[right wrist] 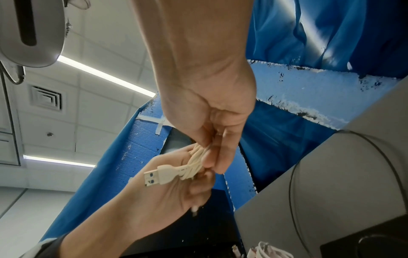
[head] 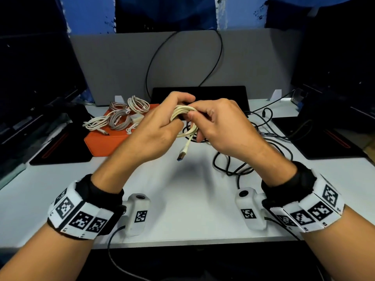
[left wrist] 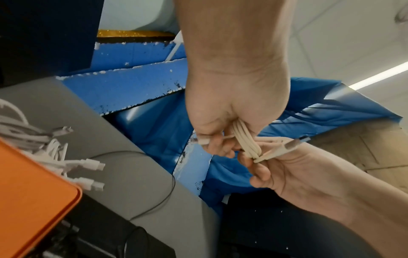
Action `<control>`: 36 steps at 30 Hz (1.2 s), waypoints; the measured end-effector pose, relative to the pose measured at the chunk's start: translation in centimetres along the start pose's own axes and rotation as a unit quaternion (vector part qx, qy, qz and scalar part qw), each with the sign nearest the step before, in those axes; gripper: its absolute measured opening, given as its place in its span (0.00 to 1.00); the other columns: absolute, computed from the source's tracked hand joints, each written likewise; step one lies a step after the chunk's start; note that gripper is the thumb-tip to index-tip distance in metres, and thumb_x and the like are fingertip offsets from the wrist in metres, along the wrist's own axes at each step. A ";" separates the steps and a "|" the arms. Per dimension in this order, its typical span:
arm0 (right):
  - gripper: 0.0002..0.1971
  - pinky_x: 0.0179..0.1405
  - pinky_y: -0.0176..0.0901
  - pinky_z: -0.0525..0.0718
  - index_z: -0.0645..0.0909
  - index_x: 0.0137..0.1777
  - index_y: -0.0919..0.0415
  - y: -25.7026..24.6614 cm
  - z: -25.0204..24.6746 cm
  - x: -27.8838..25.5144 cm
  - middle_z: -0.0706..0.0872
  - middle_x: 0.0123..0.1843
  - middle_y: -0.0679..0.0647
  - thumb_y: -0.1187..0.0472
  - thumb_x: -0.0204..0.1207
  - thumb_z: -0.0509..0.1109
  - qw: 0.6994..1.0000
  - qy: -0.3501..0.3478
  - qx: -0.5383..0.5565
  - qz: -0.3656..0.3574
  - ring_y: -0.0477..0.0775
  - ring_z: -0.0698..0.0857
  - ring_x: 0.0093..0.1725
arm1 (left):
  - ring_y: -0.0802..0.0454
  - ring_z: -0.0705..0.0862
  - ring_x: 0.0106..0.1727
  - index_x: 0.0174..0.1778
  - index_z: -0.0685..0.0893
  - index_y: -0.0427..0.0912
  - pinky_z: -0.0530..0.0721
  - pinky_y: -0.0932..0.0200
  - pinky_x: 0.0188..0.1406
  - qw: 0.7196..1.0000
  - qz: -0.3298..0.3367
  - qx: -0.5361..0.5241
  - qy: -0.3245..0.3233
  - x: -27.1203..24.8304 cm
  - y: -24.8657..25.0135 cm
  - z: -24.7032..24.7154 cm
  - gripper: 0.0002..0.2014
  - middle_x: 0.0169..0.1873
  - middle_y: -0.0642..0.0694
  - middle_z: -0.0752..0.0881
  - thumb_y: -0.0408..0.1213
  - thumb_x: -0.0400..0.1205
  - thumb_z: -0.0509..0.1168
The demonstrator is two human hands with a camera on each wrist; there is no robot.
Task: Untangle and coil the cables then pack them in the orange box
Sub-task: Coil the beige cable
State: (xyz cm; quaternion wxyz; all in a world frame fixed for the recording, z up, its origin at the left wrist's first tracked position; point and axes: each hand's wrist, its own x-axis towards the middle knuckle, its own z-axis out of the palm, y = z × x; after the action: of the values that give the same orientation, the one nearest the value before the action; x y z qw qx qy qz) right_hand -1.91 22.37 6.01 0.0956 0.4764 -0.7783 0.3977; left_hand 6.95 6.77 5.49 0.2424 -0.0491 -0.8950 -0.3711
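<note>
Both hands meet above the middle of the white table (head: 182,199) around a coiled cream cable (head: 183,116). My left hand (head: 162,126) grips the bundle of loops (left wrist: 245,141), with a small plug pinched under its thumb. My right hand (head: 215,126) pinches the same coil (right wrist: 196,162) from the other side. The cable's USB plug (head: 182,155) hangs free below the hands and shows close up as a USB plug (right wrist: 156,176) in the right wrist view. The orange box (head: 101,140) lies at the left with several coiled cables (head: 119,118) on it.
Loose black cables (head: 239,159) sprawl on the table right of my hands. A black device (head: 223,94) stands behind them against a grey partition (head: 121,63). Dark mats (head: 60,147) flank the table at left and right.
</note>
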 end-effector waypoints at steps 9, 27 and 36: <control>0.11 0.37 0.44 0.84 0.90 0.56 0.49 0.2 -0.6 0.1 0.87 0.29 0.47 0.57 0.90 0.65 1.000 0.019 -0.004 -0.002 0.46 0.88 0.34 | 0.48 0.81 0.30 0.63 0.81 0.50 0.81 0.41 0.33 0.997 0.014 0.067 -0.041 -0.1 0.1 -1.5 0.14 0.32 0.48 0.84 0.50 0.93 0.53; 0.08 0.49 0.52 0.91 0.85 0.47 0.62 1.0 -1.7 0.4 0.93 0.41 0.57 0.68 0.87 0.68 0.943 -0.079 0.310 0.089 0.58 0.92 0.40 | 0.52 0.86 0.39 0.62 0.82 0.46 0.86 0.45 0.40 0.979 0.045 0.160 0.121 -0.2 0.7 -2.1 0.13 0.39 0.53 0.86 0.45 0.94 0.54; 0.07 0.41 0.39 0.89 0.83 0.52 0.65 1.1 -0.5 0.9 0.90 0.39 0.55 0.68 0.90 0.64 0.910 0.098 0.389 0.103 0.49 0.91 0.37 | 0.57 0.80 0.28 0.58 0.82 0.47 0.75 0.66 0.31 0.994 0.060 0.056 0.068 -0.2 1.3 -1.1 0.11 0.28 0.60 0.80 0.43 0.93 0.53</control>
State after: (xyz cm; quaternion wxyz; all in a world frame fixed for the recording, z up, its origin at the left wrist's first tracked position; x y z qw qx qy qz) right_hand -3.42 22.39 6.23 -0.0629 0.3521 -0.5935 0.7210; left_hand 7.95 6.97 6.86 0.3271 -0.0635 -0.8913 -0.3075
